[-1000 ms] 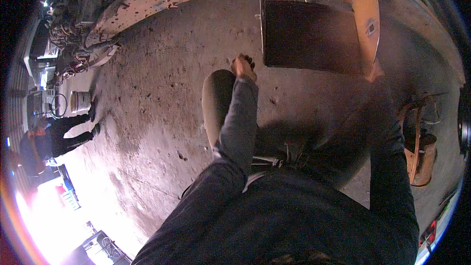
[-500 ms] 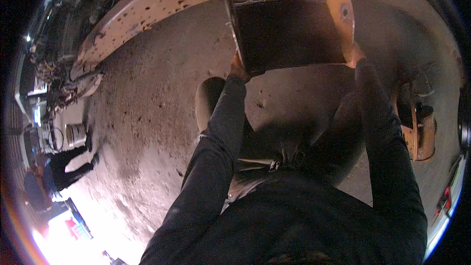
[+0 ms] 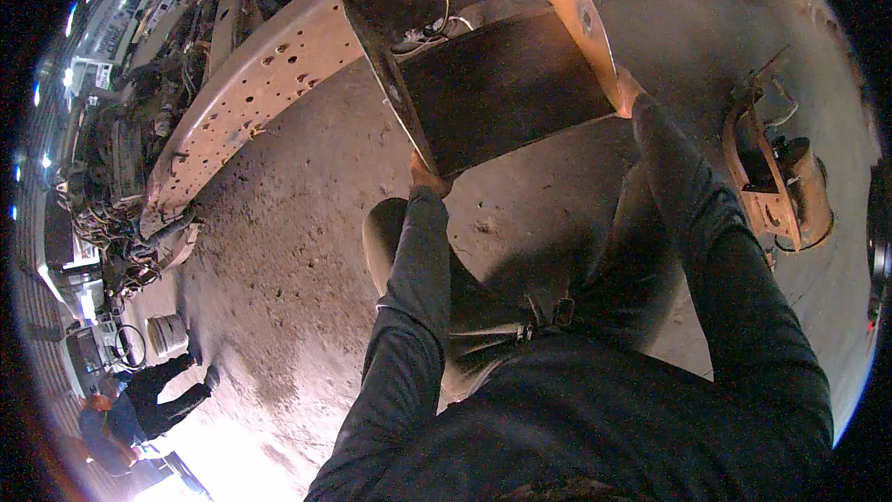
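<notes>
A U-shaped metal bracket (image 3: 516,84), with a broad dark plate and two side walls, is held out in front of me. Its left wall looks dark, while the right one is orange-brown with a round hole. My left hand (image 3: 427,174) is closed around the near left corner, its fingers partly hidden under the plate. At the near right corner, my right hand (image 3: 630,95) grips the edge of the wall. Just beyond the bracket runs a long rusty frame rail (image 3: 269,74) full of holes. Pale wires (image 3: 437,30) show behind the plate; whether the bracket touches the rail I cannot tell.
Dark machinery with tangled wiring (image 3: 102,209) lies beyond the rail at the left. A rusty cylinder (image 3: 804,195) with a curved bracket stands on the floor at right. Another person (image 3: 139,409) is at the far lower left, near a pale bucket (image 3: 167,335). Bright light falls on the floor there.
The bracket has tilted in view, its left corner and my left hand lower, its right corner and my right hand slightly higher and further left. More of the rail shows as the view shifted.
</notes>
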Demonstrator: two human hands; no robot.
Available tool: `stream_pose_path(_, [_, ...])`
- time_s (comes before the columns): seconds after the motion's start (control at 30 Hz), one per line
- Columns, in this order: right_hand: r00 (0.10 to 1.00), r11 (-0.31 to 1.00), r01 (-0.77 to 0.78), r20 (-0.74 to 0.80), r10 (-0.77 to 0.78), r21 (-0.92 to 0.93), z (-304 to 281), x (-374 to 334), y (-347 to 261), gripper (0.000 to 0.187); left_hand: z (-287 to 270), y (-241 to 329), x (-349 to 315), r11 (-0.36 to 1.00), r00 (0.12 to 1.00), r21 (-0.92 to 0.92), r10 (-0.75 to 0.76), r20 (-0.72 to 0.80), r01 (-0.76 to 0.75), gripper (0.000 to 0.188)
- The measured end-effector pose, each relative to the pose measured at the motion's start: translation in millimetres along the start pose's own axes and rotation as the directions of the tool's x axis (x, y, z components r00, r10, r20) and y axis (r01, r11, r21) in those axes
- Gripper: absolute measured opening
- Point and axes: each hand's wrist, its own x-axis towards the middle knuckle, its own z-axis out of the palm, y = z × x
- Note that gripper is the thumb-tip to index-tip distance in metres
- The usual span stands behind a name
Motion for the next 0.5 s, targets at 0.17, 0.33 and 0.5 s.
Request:
stream_pose_path(0.17, [0.999,0.995,-0.044,-0.013,0.046,0.087,-4.2,21.9,30.7,0.033,-0.2,-6.8,-4.7,0.842,0.964,0.471,0.241,0.11,-0.264,0.054])
stream_pose_path(0.33, [0.984,0.893,-0.176,0.043,0.174,0.414,-1.1,48.4,54.7,0.033,-2.8,-3.8,-2.5,0.799,0.95,0.514,0.242,0.199,-0.311,0.054])
stream_pose_path(0.5, [0.992,0.994,0.087,0.1,-0.08,-0.068,6.2,-2.0,-8.7,0.034,-7.9,-4.2,13.1,0.999,0.995,0.034,0.01,-0.104,-0.007,0.051])
